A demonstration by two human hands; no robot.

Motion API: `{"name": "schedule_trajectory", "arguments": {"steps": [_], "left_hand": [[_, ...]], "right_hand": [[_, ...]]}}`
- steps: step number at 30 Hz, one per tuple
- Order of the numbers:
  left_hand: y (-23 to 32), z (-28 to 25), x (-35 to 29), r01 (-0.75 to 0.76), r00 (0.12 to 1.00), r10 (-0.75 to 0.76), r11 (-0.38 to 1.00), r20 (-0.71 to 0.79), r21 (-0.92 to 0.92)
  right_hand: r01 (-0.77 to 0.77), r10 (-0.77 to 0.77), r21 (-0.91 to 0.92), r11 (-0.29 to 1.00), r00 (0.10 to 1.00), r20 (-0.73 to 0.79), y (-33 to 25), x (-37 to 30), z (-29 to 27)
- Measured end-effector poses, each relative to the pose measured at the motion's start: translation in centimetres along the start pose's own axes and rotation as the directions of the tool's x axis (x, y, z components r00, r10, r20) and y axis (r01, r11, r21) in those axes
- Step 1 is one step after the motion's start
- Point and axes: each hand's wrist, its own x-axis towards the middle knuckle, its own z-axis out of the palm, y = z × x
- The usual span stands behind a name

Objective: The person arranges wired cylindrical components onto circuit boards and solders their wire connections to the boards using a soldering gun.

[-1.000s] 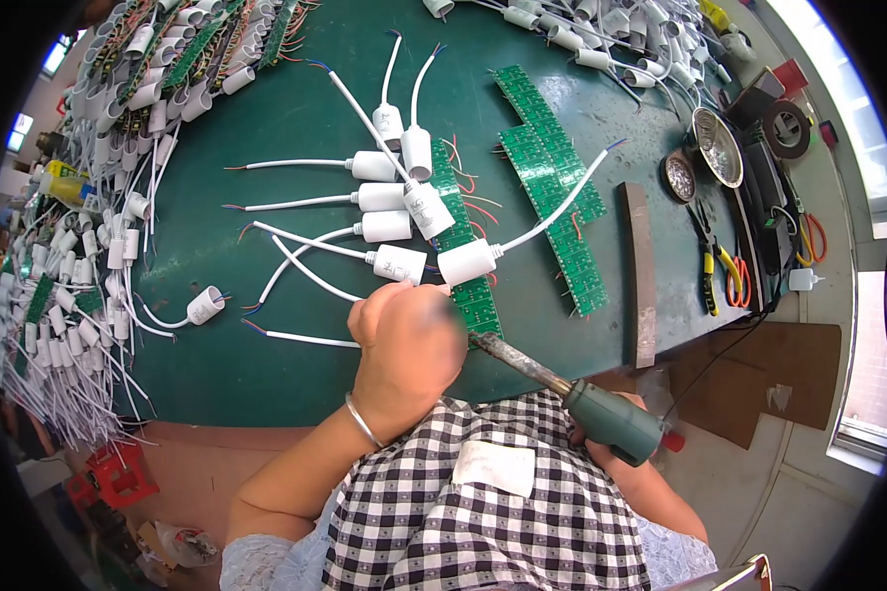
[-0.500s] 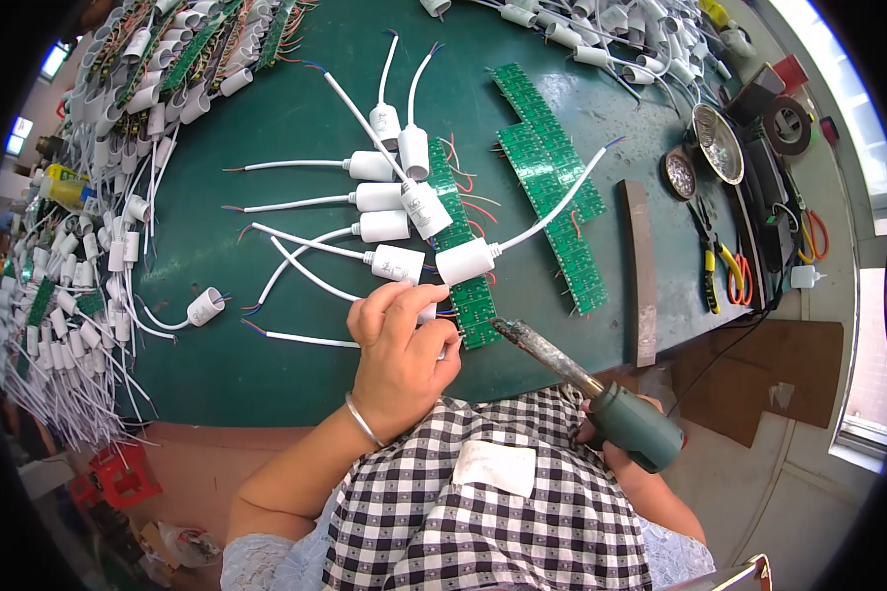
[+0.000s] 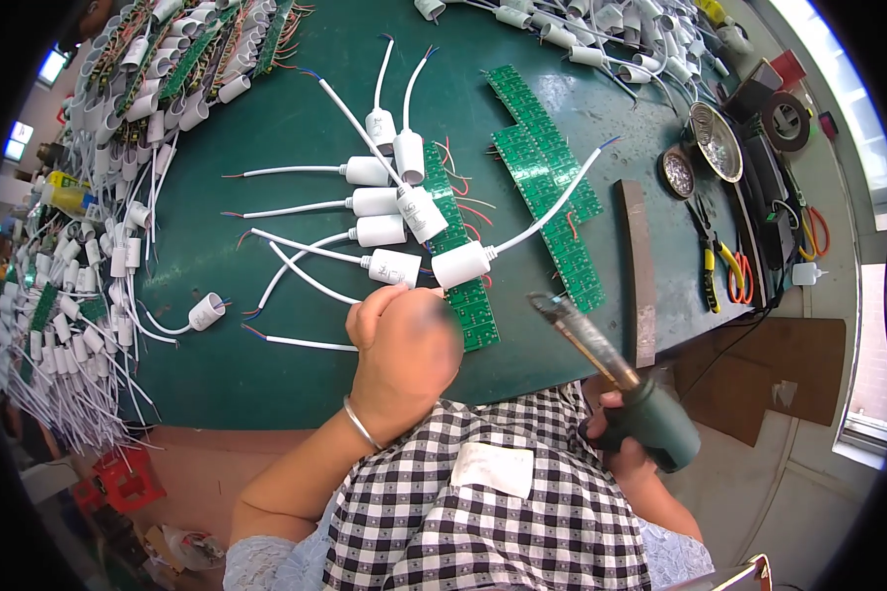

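Note:
My left hand (image 3: 404, 345), with a bangle at its wrist, is closed at the lower end of a green circuit board strip (image 3: 475, 313). Its fingertips are partly blurred, and what they pinch is hidden. My right hand (image 3: 616, 433) grips a large soldering iron (image 3: 650, 424) by its dark green handle. The iron's tip points up and left, right of the strip and clear of it. White lamp sockets (image 3: 394, 267) with white cables lie along the strip's left side. One white socket (image 3: 461, 265) lies across the strip, its cable reaching up right.
Further green boards (image 3: 547, 177) lie right of the strip, then a brown bar (image 3: 638, 276). Cutting pliers (image 3: 708, 261), orange-handled scissors (image 3: 741, 281), a small round tin (image 3: 677, 172) and a metal bowl (image 3: 716, 143) sit at the right. Piled sockets (image 3: 79, 266) fill the left edge.
The soldering iron has moved right, its tip pulling away from the strip's lower end. My left hand stays in place, its fingers turned and blurred.

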Motion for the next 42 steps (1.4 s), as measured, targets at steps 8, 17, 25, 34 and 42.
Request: {"name": "schedule_trajectory", "arguments": {"steps": [8,17,25,34,42], "left_hand": [[0.6,-0.6,0.0,0.031,0.998,-0.031,0.999,0.056,0.009],[1.1,-1.6,7.8,-0.17,0.985,0.171,0.985,0.036,-0.019],[-0.2,0.8,6.4,-0.044,0.976,0.019,0.993,-0.216,-0.113],[-5.7,-6.1,1.3,0.422,0.461,-0.27,0.905,-0.845,-0.058],[-2.6,-5.8,9.0,-0.037,0.891,-0.104,0.954,0.442,0.299]], "right_hand": [[0.167,-0.127,0.163,0.972,0.965,-0.229,-1.4,2.2,-0.6],[0.37,-0.273,0.223,0.902,0.888,-0.371,-0.8,3.5,-2.3],[0.386,-0.165,0.336,0.859,0.831,-0.532,-1.0,4.1,-1.5],[0.36,-0.234,0.218,0.907,0.862,-0.45,0.5,6.5,-5.2],[0.275,-0.423,0.567,0.776,0.895,0.145,0.4,7.4,-9.1]]}}
